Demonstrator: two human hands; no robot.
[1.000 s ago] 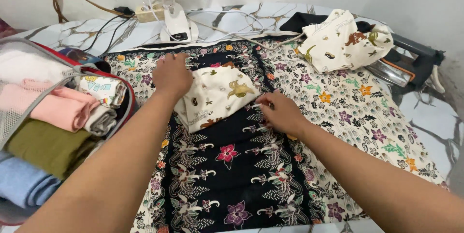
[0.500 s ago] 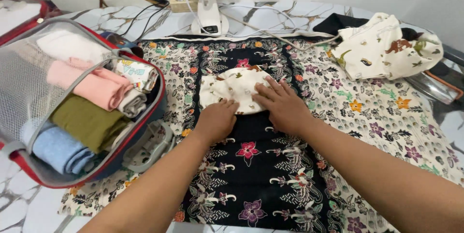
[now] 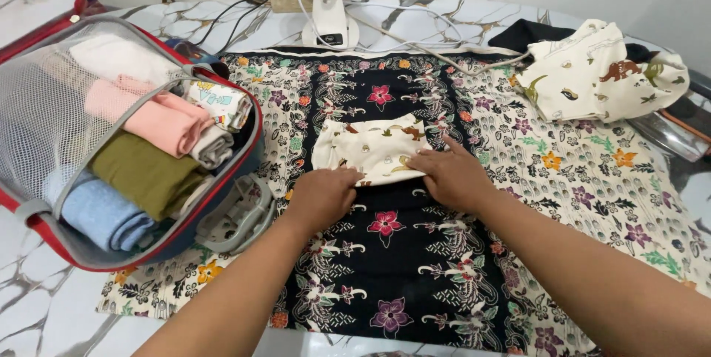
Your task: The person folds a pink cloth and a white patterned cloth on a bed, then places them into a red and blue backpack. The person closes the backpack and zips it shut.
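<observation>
A small cream garment with a dinosaur print (image 3: 370, 148) lies folded on a black and cream floral cloth (image 3: 415, 253). My left hand (image 3: 322, 195) presses on its near left edge, fingers curled over the fold. Over on the near right edge rests my right hand (image 3: 450, 175), fingers flat on the fabric. Both hands touch the garment; neither lifts it.
An open red and grey suitcase (image 3: 129, 246) at the left holds rolled clothes in pink, olive, blue and white. A second cream dinosaur-print garment (image 3: 603, 75) lies at the back right over dark fabric. A white fan base (image 3: 329, 27) and cables stand at the back.
Both hands have drawn nearer to me along the garment, which now looks folded smaller. The view has shifted left, showing more of the suitcase.
</observation>
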